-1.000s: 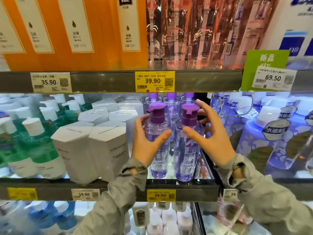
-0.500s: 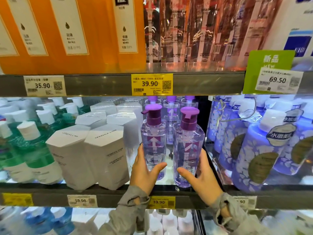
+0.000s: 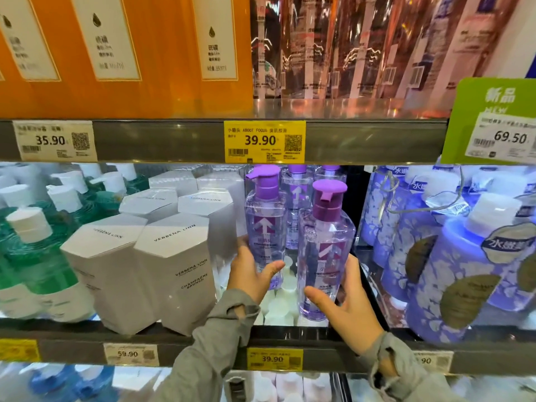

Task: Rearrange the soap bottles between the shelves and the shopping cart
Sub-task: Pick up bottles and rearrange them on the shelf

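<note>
Presently, just right of the white boxes [image 3: 174,271], the left hand [image 3: 252,278] is gripping the left bottle [image 3: 265,224]; the right hand [image 3: 351,309] is gripping the right bottle [image 3: 326,248] at the shelf [image 3: 72,351] front — low grips on smooth plastic are probably risking a tip.

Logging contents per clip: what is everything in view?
Left lilac bottle: one, purple pump, middle shelf centre.
Right lilac bottle: one, purple pump, beside it.
Rear lilac bottles: three, purple pumps, behind them.
Hexagonal boxes: several, white, left of them.
Green bottles: many, far left.
Floral bottles: several, blue, right.
Orange packs: several, top shelf.
Price tags: several, yellow or white, shelf edges.
Left hand: one, gripping left lilac bottle.
Right hand: one, gripping right lilac bottle.
</note>
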The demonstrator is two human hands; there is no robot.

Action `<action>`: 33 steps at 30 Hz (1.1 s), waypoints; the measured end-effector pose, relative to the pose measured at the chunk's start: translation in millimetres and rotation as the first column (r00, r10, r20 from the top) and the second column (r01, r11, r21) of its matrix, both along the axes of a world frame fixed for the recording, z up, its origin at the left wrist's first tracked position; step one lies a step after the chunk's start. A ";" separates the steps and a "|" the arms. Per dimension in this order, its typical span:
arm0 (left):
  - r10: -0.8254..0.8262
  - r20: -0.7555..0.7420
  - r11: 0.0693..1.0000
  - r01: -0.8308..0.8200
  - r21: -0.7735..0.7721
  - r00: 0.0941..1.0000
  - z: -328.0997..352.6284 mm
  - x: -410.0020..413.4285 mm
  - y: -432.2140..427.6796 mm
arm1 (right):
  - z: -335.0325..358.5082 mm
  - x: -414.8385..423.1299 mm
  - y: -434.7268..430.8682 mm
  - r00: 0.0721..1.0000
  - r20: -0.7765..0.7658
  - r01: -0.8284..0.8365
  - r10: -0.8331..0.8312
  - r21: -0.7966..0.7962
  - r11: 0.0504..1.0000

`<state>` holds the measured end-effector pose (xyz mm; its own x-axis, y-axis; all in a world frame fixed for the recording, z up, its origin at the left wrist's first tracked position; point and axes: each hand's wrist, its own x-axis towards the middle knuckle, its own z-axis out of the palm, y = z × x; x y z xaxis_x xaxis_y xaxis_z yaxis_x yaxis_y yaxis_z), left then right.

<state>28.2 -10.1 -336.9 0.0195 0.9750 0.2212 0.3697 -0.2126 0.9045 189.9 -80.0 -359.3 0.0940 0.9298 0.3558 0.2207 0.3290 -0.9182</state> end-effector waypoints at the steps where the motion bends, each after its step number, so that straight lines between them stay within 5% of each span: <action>1: -0.002 0.002 1.000 0.002 -0.001 1.000 -1.5 1.2 5.3 | -0.6 -0.1 0.6 1.000 -0.007 0.000 0.000 0.000 1.000; 11: 0.067 -0.019 0.998 -0.067 0.022 0.998 -4.7 16.6 37.4 | -3.3 1.0 5.3 1.000 -0.017 0.004 -0.004 0.012 1.000; 20: 0.033 -0.078 0.994 -0.041 -0.105 0.996 0.5 16.3 59.5 | 1.5 -2.0 3.4 1.000 -0.006 0.016 -0.015 0.016 1.000; 33: 0.043 -0.069 0.990 -0.051 -0.131 0.997 -10.9 16.3 68.5 | 9.0 -12.0 53.7 0.963 0.200 0.198 -0.183 -0.058 0.979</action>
